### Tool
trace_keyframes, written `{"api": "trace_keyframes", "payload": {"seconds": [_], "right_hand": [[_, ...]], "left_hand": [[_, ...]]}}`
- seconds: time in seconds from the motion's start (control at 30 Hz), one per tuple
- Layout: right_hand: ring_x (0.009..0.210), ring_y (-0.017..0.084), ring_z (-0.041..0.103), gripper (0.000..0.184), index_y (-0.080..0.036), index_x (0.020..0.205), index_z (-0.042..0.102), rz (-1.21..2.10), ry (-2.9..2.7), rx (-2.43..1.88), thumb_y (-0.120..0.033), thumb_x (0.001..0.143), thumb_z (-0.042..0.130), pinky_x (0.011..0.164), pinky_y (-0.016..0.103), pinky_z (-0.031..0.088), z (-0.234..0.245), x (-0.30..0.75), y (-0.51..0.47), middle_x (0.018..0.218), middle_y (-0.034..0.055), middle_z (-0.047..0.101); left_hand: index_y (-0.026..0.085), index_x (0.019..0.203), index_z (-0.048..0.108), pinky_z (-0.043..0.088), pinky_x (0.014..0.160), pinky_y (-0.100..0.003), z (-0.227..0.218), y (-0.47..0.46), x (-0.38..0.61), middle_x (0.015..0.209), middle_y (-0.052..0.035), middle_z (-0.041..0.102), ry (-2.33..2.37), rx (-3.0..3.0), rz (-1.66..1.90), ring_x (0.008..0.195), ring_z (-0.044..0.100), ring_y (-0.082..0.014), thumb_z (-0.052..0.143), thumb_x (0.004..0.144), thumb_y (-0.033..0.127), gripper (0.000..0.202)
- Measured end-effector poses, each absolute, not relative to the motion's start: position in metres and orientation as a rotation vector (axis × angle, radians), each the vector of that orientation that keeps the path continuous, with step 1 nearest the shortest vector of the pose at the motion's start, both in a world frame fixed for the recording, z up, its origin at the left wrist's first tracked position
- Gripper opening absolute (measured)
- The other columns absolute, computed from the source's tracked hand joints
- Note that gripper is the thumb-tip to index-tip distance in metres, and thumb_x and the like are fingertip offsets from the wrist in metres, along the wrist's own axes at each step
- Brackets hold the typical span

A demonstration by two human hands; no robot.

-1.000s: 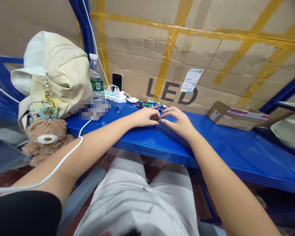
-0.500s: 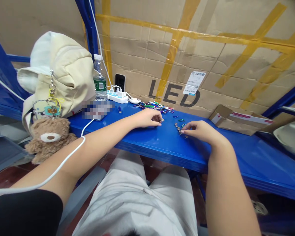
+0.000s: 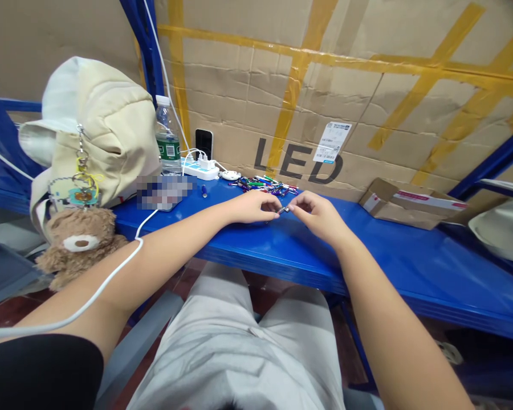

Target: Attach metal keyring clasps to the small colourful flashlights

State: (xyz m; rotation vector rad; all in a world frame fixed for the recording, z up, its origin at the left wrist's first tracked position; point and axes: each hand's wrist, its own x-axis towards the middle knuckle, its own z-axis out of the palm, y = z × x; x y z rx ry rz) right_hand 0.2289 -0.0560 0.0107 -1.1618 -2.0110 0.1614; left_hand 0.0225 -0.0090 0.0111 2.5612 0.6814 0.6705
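My left hand [image 3: 259, 206] is over the blue tabletop [image 3: 260, 242], thumb and forefinger pinched on a small shiny metal piece [image 3: 284, 210]. From the other side the fingertips of my right hand [image 3: 318, 216] close in a pinch at the same spot, against the end of that piece. It is too small to tell its exact kind, or whether it is one part or two. Just behind both hands spreads a pile of small colourful metal pieces [image 3: 267, 185] in green, red, purple and blue. My right hand and forearm cover the tabletop where small loose pieces lay.
At the left stand a cream backpack [image 3: 111, 125] with a teddy bear [image 3: 81, 242], a water bottle [image 3: 169, 145] and a white power strip [image 3: 200, 169]. A white cable [image 3: 106, 285] crosses my left arm. An open cardboard box [image 3: 410, 205] sits at the right, before a large carton [image 3: 226, 91].
My right hand has moved left from the row of small loose pieces to meet my left hand's fingertips. My left hand has stayed nearly in place; the view has shifted slightly.
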Motion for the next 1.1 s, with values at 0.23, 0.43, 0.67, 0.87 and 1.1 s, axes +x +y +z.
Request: {"api": "trace_keyframes", "payload": {"seconds": [0.23,0.43,0.67,0.87,1.1], "right_hand": [[0.062,0.013,0.050,0.013,-0.018,0.075,0.060,0.086,-1.941,-1.146,-0.030,0.080,0.059,0.060,0.028,0.041,0.009,0.228,-0.053,0.076,0.0032,0.061],[0.063,0.013,0.050,0.012,-0.018,0.078,0.059,0.165,-1.897,-1.168,-0.030,0.080,0.057,0.060,0.027,0.041,0.006,0.224,-0.051,0.076,0.0027,0.062],[0.061,0.013,0.051,0.016,-0.019,0.084,0.057,0.303,-1.912,-1.179,-0.035,0.082,0.055,0.058,0.028,0.040,0.003,0.227,-0.049,0.074,0.0016,0.061],[0.061,0.015,0.053,0.014,-0.020,0.078,0.055,0.285,-1.886,-1.222,-0.033,0.081,0.056,0.059,0.029,0.041,0.003,0.226,-0.049,0.069,0.0018,0.061],[0.057,0.014,0.053,0.017,-0.022,0.073,0.046,0.412,-1.747,-1.206,-0.033,0.084,0.054,0.059,0.030,0.042,0.002,0.217,-0.046,0.059,-0.0007,0.058]], "left_hand": [[0.014,0.101,0.066,0.049,0.079,-0.025,0.008,-0.004,0.023,0.097,-0.0046,0.070,0.636,2.458,0.717,0.087,0.064,-0.0146,0.059,0.078,0.027,0.027],[0.014,0.100,0.064,0.050,0.069,-0.026,0.008,-0.007,0.026,0.083,-0.0047,0.070,0.676,2.265,0.640,0.070,0.063,-0.0129,0.057,0.080,0.028,0.026],[0.014,0.098,0.064,0.050,0.063,-0.024,0.010,-0.010,0.027,0.081,-0.0042,0.068,0.700,2.188,0.639,0.067,0.061,-0.0113,0.057,0.080,0.025,0.022],[0.013,0.100,0.065,0.049,0.069,-0.026,0.005,-0.010,0.031,0.082,-0.0043,0.069,0.700,2.326,0.767,0.073,0.062,-0.0136,0.055,0.083,0.028,0.025],[0.012,0.101,0.064,0.047,0.084,-0.033,-0.001,-0.013,0.037,0.099,-0.0109,0.067,0.738,2.998,1.206,0.095,0.061,-0.0207,0.047,0.089,0.020,0.022]]}}
